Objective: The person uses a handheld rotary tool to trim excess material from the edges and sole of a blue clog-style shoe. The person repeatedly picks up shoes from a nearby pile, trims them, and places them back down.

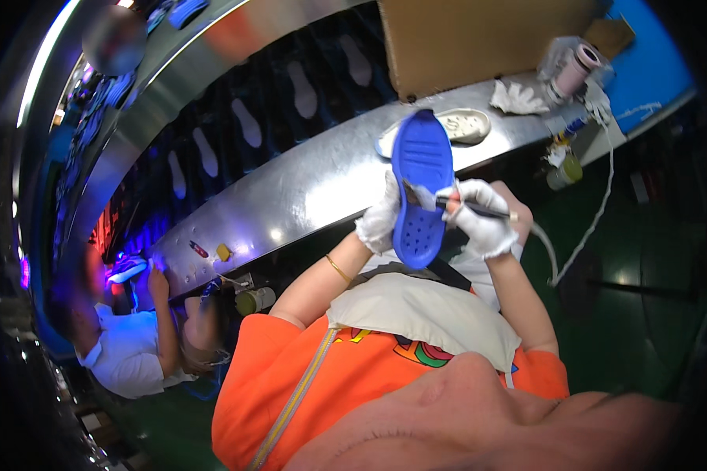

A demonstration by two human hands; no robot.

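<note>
My left hand [381, 213], in a white glove, grips the left edge of a blue shoe sole [423, 161]. The sole is held up in front of my body, with raised walls, ridges at its far end and small holes at its near end. In a white glove with bare fingertips, my right hand [483, 224] is closed around a dark-handled brush [479, 209]. The brush's flat, pale head lies over the middle of the sole's inner face. A pale hose runs from near the handle's end. Beyond the sole, a cream sole [467, 125] rests on the metal bench.
Pale soles [301, 88] lie on the dark conveyor behind the metal bench [291, 200]. A cardboard sheet [479, 47], spare glove [518, 98], pink bottle [575, 71] and hanging hose [601, 200] are at right. A co-worker [130, 349] sits at left, near a yellow block [224, 252].
</note>
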